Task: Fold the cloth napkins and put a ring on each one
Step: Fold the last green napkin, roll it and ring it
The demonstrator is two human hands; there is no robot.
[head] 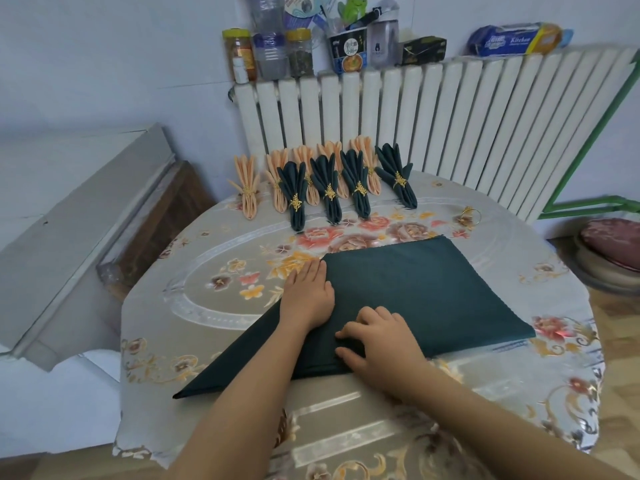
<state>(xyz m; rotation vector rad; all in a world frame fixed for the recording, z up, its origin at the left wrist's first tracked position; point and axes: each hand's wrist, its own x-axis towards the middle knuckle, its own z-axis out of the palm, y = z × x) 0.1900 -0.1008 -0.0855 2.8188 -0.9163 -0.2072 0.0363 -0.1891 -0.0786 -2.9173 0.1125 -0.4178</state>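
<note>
Napkin (415,292), dark teal cloth, matte, no pattern; lies flat on table (207,317) near front-centre, folded to a rough triangle w/ long edge toward the person. One pointed corner runs out to near-left, another to the right, third corner at far side. Slight raised fold along near edge under the hands.

L hand (308,296): palm down, fingers straight & together, pressing flat on napkin's left slope; fingertips at cloth edge, partly on the tablecloth. Holds nothing.

R hand (381,341): on near edge of napkin, fingers bent, tips pushed into the cloth, thumb below them. Seems to pinch a fold betw. thumb & fingers, but not sure.

Far side of table: row of done napkins, each fanned & cinched by a gold ring. Four teal ones (327,188) in front, peach ones (247,188) behind/left, some overlapping.

Loose gold ring (470,216) on tablecloth, far right, well apart from the flat napkin.

Tablecloth: shiny grey, floral print. White radiator (450,109) behind, jars & bottles (270,53) on top.
</note>
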